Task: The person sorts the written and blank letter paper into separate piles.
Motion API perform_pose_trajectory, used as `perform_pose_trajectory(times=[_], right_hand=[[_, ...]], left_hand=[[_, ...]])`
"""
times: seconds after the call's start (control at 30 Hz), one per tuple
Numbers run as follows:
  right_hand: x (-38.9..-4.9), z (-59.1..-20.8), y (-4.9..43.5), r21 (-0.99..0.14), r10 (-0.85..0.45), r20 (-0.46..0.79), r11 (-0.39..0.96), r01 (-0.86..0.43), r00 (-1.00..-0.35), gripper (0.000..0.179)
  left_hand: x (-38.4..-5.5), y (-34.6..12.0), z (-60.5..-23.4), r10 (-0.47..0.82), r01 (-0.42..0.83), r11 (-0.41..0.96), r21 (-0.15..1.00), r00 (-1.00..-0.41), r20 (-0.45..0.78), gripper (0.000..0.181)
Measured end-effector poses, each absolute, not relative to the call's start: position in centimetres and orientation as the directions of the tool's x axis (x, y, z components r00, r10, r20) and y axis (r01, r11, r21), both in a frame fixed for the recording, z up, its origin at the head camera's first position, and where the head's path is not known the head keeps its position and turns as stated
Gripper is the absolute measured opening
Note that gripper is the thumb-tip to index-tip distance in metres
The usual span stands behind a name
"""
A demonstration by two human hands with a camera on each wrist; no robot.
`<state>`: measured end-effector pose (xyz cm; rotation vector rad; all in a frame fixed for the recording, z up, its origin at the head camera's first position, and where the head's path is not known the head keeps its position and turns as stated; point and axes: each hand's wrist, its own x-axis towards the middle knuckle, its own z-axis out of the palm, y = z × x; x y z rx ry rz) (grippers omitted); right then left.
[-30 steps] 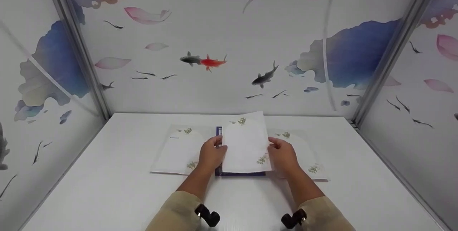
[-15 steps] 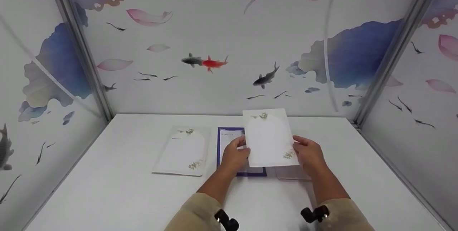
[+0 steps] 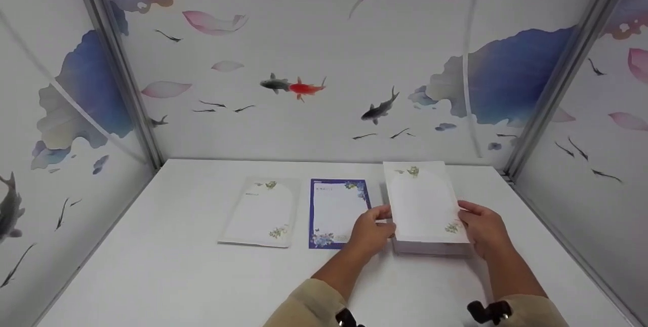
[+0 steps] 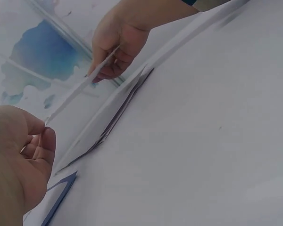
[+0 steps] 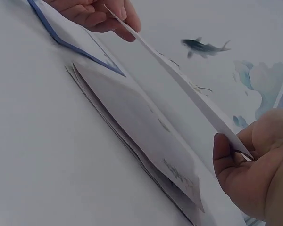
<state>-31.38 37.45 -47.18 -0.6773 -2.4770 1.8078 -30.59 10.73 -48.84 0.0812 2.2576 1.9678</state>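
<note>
A white sheet of paper (image 3: pixel 422 203) with small floral prints at two corners is held up by its side edges. My left hand (image 3: pixel 373 231) pinches its left edge between thumb and fingers, and my right hand (image 3: pixel 487 230) pinches the right edge. Beneath it lies a stack of similar printed paper (image 5: pixel 137 127), mostly covered by the sheet in the head view. In both wrist views a gap shows between the held sheet and that stack. Just left of my left hand lies a sheet with a blue floral border (image 3: pixel 336 210), flat on the table.
Another stack of white floral paper (image 3: pixel 258 215) lies on the left of the white table (image 3: pixel 167 266). Walls printed with fish and petals (image 3: pixel 304 129) enclose the back and sides, with metal posts (image 3: pixel 124 79) at the corners.
Both hands have carried the sheet rightward, from above the blue-bordered sheet to above the right stack, and it is lower than half a second ago. The blue-bordered sheet is now mostly uncovered.
</note>
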Motion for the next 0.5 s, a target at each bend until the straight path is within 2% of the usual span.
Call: perform_pose_trajectory(times=[0.3, 0.5], right_hand=[[-30.9, -47.8, 38.5, -0.917, 0.306, -0.198, 0.277, 0.286, -0.931, 0.05], [-30.7, -48.3, 38.9, -0.891, 0.335, -0.178, 0.344, 0.296, -0.925, 0.05]], left_hand=[[-29.8, 11.7, -49.2, 0.124, -0.02, 0.219, 0.975, -0.991, -0.049, 0.039], [-29.9, 11.6, -49.6, 0.137, 0.012, 0.224, 0.975, -0.99, -0.02, 0.037]])
